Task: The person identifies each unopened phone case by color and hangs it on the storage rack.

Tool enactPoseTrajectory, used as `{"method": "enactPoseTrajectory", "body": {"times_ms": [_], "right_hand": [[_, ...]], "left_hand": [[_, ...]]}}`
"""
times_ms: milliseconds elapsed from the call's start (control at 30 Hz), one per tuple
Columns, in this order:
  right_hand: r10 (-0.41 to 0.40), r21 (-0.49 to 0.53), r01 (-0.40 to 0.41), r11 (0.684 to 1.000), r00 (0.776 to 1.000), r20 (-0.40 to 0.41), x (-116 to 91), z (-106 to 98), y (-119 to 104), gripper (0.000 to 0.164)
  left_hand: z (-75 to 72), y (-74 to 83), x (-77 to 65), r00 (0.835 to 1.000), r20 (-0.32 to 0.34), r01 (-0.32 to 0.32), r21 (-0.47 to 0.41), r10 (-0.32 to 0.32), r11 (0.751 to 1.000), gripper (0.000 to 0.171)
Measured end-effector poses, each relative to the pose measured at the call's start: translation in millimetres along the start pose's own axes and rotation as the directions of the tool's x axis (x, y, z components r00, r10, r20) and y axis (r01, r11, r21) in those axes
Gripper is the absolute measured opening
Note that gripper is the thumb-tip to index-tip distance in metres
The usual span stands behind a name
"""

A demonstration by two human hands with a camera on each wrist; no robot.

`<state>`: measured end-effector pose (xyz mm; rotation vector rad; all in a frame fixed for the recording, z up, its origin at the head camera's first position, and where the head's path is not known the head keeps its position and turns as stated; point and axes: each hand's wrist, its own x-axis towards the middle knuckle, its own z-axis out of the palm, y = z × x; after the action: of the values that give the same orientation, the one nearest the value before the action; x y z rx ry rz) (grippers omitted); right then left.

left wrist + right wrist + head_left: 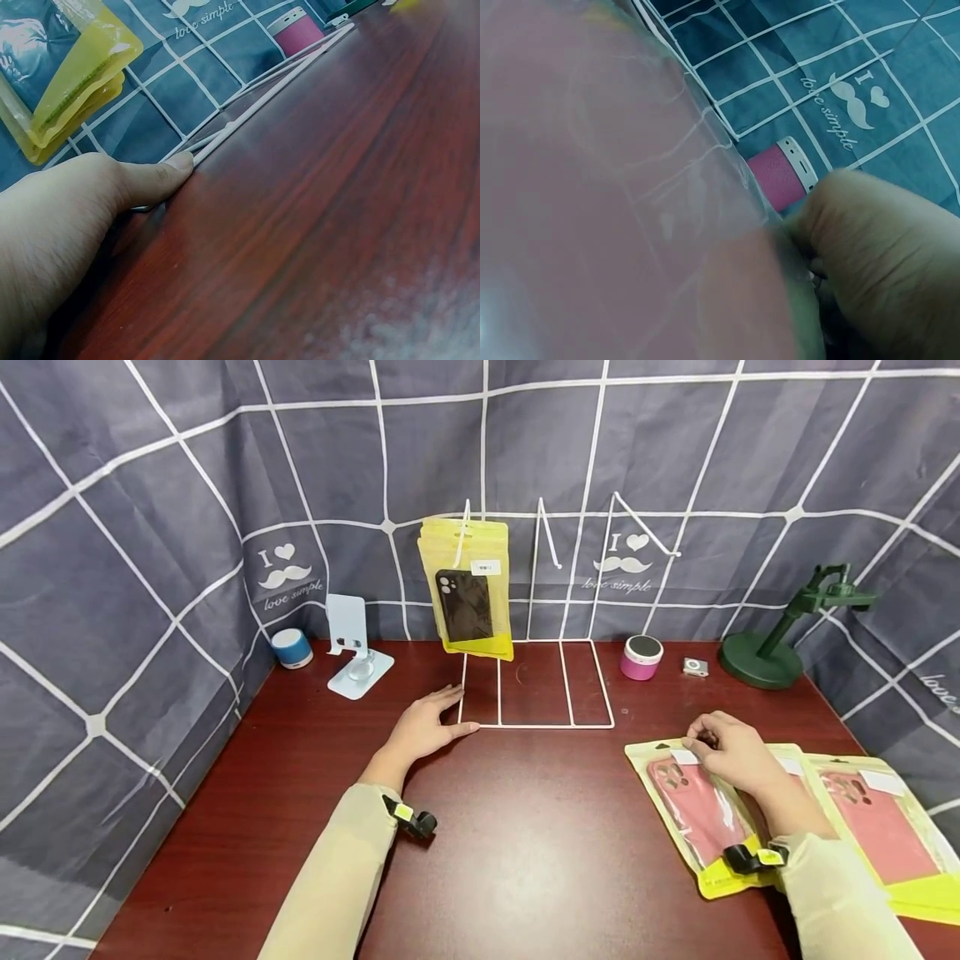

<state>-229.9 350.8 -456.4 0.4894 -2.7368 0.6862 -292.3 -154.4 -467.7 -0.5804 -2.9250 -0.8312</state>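
Observation:
My left hand (422, 727) rests at the front left corner of a white wire rack (555, 726), fingers straight and spread. In the left wrist view its thumb (161, 178) lies against the rack's front wire. My right hand (738, 756) pinches the top edge of a clear, yellow-bottomed bag with a pink phone case (697, 814). That bag fills much of the right wrist view, hiding the fingertips. Another bagged pink phone case (877, 818) lies to the right, with part of one more bag between, under the hand. A bagged dark phone case (465, 602) hangs on the rack's left hook.
Two more hooks (547, 531) rise from the rack. Left of it stand a blue speaker (292, 648) and a white phone stand (358, 652). On the right are a pink speaker (641, 658), a small silver player (695, 667) and a green stand (765, 658). Patterned cloth hangs behind.

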Motion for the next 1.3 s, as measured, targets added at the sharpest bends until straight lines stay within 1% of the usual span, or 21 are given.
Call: {"method": "enactPoseTrajectory", "body": {"times_ms": [167,333,400,500,633,733,833,933,1033,1200,1300], "right_hand": [[-0.043,-0.011,0.043,0.999,0.999,-0.026,0.5,2.8,1.4,0.012],[-0.033,0.015,0.034,0.999,0.999,-0.028,2.1,1.3,0.7,0.009],[-0.008,0.033,0.009,0.999,1.000,-0.019,1.4,0.1,-0.3,0.008],[0.065,0.078,-0.065,0.995,0.998,0.004,-1.6,-1.3,-1.3,0.005],[0.161,0.109,-0.167,0.980,0.985,0.063,-5.3,-3.8,-1.7,0.008],[0.185,0.100,-0.197,0.975,0.976,0.115,-6.5,-5.8,-0.8,0.011],[0.182,0.098,-0.196,0.976,0.974,0.136,-6.7,-6.9,0.3,0.012],[0.159,0.094,-0.169,0.981,0.982,0.106,-6.1,-7.2,1.3,0.012],[0.155,0.110,-0.161,0.981,0.986,0.066,-5.5,-6.6,1.6,0.013],[0.204,0.162,-0.209,0.964,0.978,0.046,-4.9,-5.2,-1.1,0.016],[0.212,0.186,-0.218,0.958,0.976,0.052,-4.7,-5.9,-3.0,0.017]], "left_hand": [[0.0,-2.0,0.1,1.000,-0.004,0.001,-0.001,-0.001,1.000,0.083],[0.5,-2.9,0.9,1.000,-0.002,0.015,0.006,-0.015,1.000,0.083],[2.6,-2.9,0.6,1.000,0.001,0.022,0.003,-0.022,1.000,0.083],[6.1,-3.2,-0.2,1.000,0.009,0.023,-0.001,-0.023,1.000,0.083],[7.8,-2.9,-0.6,1.000,0.010,0.018,-0.002,-0.018,1.000,0.083],[7.6,-2.4,-0.7,1.000,0.008,0.017,-0.003,-0.017,1.000,0.083],[7.7,-2.1,-1.0,1.000,0.016,0.023,0.001,-0.023,1.000,0.084],[7.5,-1.7,-0.1,1.000,0.014,0.021,0.003,-0.021,1.000,0.084],[6.8,-1.4,1.5,1.000,0.003,0.010,0.008,-0.010,1.000,0.083],[4.1,-1.8,2.1,1.000,-0.005,-0.006,0.021,0.006,1.000,0.083],[2.2,-1.7,1.7,1.000,-0.006,-0.011,0.020,0.011,1.000,0.083]]}}
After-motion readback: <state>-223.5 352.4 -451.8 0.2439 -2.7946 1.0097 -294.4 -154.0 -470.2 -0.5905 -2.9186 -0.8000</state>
